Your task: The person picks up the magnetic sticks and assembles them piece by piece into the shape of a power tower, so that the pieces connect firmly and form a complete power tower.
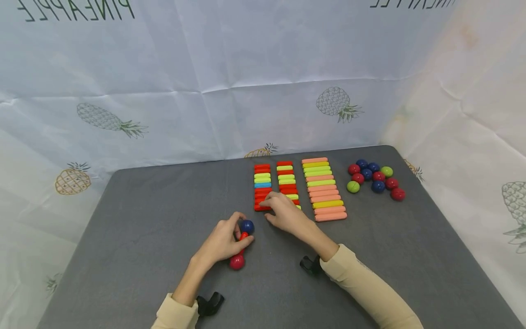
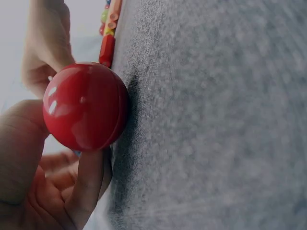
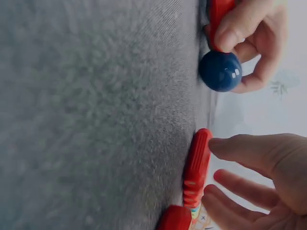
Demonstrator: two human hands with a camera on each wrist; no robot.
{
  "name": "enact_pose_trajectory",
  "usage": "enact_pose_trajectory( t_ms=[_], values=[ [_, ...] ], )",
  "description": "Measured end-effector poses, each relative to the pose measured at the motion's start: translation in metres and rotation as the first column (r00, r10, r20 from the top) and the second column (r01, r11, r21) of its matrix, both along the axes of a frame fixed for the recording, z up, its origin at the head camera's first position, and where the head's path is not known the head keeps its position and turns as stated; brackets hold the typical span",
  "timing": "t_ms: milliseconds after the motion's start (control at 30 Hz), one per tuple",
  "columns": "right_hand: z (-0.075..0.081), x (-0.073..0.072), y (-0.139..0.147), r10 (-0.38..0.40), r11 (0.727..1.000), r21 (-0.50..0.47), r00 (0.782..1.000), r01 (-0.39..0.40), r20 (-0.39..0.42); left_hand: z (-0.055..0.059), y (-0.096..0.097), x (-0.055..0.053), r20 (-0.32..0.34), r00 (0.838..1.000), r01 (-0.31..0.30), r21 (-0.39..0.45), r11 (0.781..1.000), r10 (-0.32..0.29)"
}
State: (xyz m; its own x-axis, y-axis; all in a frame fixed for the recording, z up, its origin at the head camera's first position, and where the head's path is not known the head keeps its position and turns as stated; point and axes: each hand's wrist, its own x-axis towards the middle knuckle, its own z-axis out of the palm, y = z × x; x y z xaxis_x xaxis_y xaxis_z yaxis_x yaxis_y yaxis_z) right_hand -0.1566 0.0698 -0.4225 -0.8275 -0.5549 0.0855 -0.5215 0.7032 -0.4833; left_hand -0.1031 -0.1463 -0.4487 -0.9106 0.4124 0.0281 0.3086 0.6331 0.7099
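Note:
My left hand (image 1: 219, 242) holds a short red stick (image 3: 220, 19) between thumb and fingers, low over the table. A blue ball (image 1: 247, 226) sits at the stick's far end and a red ball (image 1: 237, 262) at its near end. My right hand (image 1: 287, 214) reaches over the near end of the leftmost column of short sticks (image 1: 262, 176), coloured red, lime and blue. In the right wrist view, its thumb is right at the end of a ridged red stick (image 3: 198, 155), the other fingers spread apart beyond it. That hand partly hides a second column (image 1: 286, 178) of red and lime sticks.
Right of these lies a column of longer orange, yellow and lime sticks (image 1: 322, 183). Loose red, blue and green balls (image 1: 378, 186) cluster at the back right of the grey table (image 1: 164, 201). A pineapple-print cloth (image 1: 205, 114) hangs behind the table.

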Motion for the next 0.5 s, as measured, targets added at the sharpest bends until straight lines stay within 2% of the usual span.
enact_pose_trajectory(
  t_ms=[100,200,367,500],
  values=[
    [-0.003,-0.003,-0.005,0.006,0.999,0.050,1.000,-0.006,0.004,-0.001,-0.002,0.000,0.007,0.999,-0.047,-0.009,0.999,0.047],
    [-0.005,-0.004,-0.008,0.002,0.997,0.074,1.000,0.000,-0.026,-0.001,-0.003,0.000,0.019,0.997,-0.070,-0.011,0.997,0.071],
    [-0.007,-0.003,-0.012,-0.023,0.997,0.075,0.998,0.027,-0.062,-0.001,-0.003,0.000,0.027,0.998,-0.058,-0.002,0.998,0.058],
    [-0.009,-0.003,-0.015,-0.054,0.997,0.048,0.997,0.057,-0.058,-0.001,-0.003,0.000,0.030,0.999,-0.046,0.005,0.999,0.045]
  ],
)
